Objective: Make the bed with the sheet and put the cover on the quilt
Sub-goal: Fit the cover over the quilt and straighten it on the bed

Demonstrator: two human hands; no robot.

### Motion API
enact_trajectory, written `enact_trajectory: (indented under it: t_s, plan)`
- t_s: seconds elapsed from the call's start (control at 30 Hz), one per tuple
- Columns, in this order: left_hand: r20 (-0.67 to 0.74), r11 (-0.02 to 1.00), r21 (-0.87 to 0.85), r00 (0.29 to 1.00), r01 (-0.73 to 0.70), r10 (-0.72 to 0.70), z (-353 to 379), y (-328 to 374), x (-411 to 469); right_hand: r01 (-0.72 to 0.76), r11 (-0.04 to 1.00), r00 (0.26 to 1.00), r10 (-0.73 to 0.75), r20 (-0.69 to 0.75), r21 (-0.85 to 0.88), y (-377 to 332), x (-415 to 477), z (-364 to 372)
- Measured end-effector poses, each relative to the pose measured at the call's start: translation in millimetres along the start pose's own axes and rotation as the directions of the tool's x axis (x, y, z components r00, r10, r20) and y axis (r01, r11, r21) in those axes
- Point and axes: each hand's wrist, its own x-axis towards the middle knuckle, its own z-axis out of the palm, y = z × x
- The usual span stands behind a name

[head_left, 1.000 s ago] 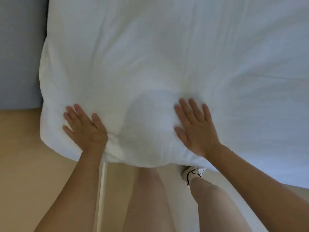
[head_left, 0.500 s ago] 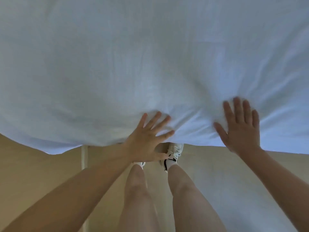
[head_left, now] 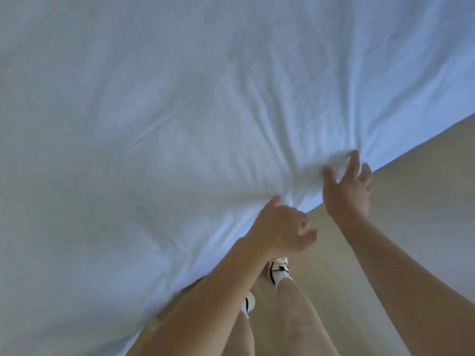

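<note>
The white quilt (head_left: 180, 150) in its cover fills most of the view, and its near edge runs diagonally from lower left to upper right. My left hand (head_left: 282, 227) is at that edge. One digit lies on the fabric and the other fingers are curled just off the edge, over the floor. Motion blur hides whether any cloth is in that grip. My right hand (head_left: 347, 191) hovers further along the edge with its fingers spread. Its fingertips touch a small bunch of fabric. Creases fan out from both hands.
Beige floor (head_left: 411, 201) lies to the right of and below the quilt edge. My legs and white shoes (head_left: 279, 269) stand close to the bed, directly under my arms.
I have moved along the bed, so the quilt edge now runs diagonally. Both hands have lifted from pressing flat on the quilt. The left has curled at the edge and the right spreads over it.
</note>
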Motion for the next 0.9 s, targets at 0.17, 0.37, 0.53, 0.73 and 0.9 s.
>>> enact_trajectory:
  t_s: [0.17,0.37,0.53,0.73,0.9]
  plan:
    - [-0.585,0.966,0.124,0.803,0.226,-0.113,-87.2,-29.9,74.9,-0.313,0.801,0.949,0.285,0.136,0.511,18.2,62.5,-34.6]
    - [-0.314,0.933,0.117,0.904,0.339,-0.289,-53.8,44.5,170.0,-0.246,0.870,0.967,0.192,0.167,0.428,25.4,100.4,-40.9]
    - [-0.063,0.964,0.252,0.996,0.084,-0.070,-54.8,84.7,189.2,-0.379,0.738,0.919,0.228,0.323,0.559,54.9,87.0,-53.7]
    - [-0.241,0.879,0.418,0.961,0.229,-0.135,-120.6,76.1,252.0,-0.229,0.841,0.972,0.227,0.065,0.489,31.4,147.0,-106.3]
    - [-0.410,0.850,0.439,0.907,0.292,-0.100,-87.3,109.3,330.6,0.107,0.915,0.981,-0.033,-0.192,0.388,7.0,205.9,-156.3]
